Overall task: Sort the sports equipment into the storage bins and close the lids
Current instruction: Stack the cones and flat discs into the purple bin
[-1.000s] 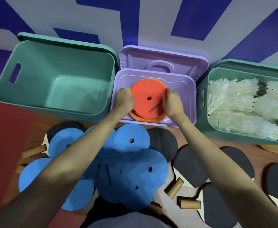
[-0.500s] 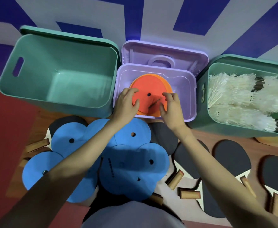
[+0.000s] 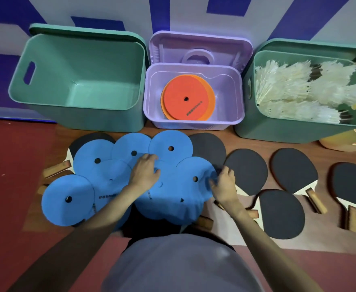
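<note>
On the floor before the bins, left hand (image 3: 144, 172) rests loose-fingered on the overlapping blue discs (image 3: 93, 182), right hand (image 3: 223, 184) curls at the edge of the rightmost one, grip not clear. Gather them into one stack, then lift with both hands into the purple bin (image 3: 194, 122) onto the orange discs (image 3: 186, 100). Half a second ago both hands were in that bin on the orange stack; now they're out

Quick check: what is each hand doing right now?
Left hand: open, resting on the flat blue foam discs.
Right hand: fingers curled at the edge of a blue disc; grip cannot be told.
</note>
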Demonstrator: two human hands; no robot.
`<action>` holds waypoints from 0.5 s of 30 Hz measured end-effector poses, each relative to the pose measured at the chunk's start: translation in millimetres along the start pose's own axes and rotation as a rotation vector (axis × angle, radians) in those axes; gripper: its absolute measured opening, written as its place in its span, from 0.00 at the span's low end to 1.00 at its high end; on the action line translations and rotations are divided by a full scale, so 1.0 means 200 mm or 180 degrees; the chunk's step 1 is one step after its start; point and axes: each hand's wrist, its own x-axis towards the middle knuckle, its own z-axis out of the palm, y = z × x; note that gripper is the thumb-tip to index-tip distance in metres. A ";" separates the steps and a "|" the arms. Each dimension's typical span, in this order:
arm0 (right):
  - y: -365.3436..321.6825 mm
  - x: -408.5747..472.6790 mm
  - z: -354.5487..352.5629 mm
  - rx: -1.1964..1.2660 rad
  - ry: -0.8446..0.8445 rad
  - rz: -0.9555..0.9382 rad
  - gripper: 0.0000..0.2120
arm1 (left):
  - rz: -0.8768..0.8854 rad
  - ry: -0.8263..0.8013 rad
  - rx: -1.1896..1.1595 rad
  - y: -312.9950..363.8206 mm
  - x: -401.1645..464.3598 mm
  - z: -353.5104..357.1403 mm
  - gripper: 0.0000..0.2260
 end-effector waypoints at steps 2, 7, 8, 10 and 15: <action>0.02 -0.03 0.03 -0.0034 -0.0045 0.0054 0.22 | -0.0051 -0.0058 0.0177 -0.03 -0.04 0.03 0.20; 0.01 -0.06 0.09 0.0006 -0.0090 0.0388 0.28 | -0.0205 -0.0069 0.0571 -0.07 -0.09 0.09 0.26; 0.01 -0.06 0.10 0.0034 -0.0084 0.0417 0.28 | -0.0207 -0.0053 0.0619 -0.07 -0.10 0.09 0.27; 0.00 -0.05 0.09 0.0234 0.0019 0.0463 0.24 | -0.0218 -0.0019 0.0635 -0.07 -0.10 0.11 0.30; -0.01 -0.05 0.00 0.0558 0.0118 0.0142 0.09 | -0.0245 0.0189 0.0717 -0.06 -0.10 0.12 0.31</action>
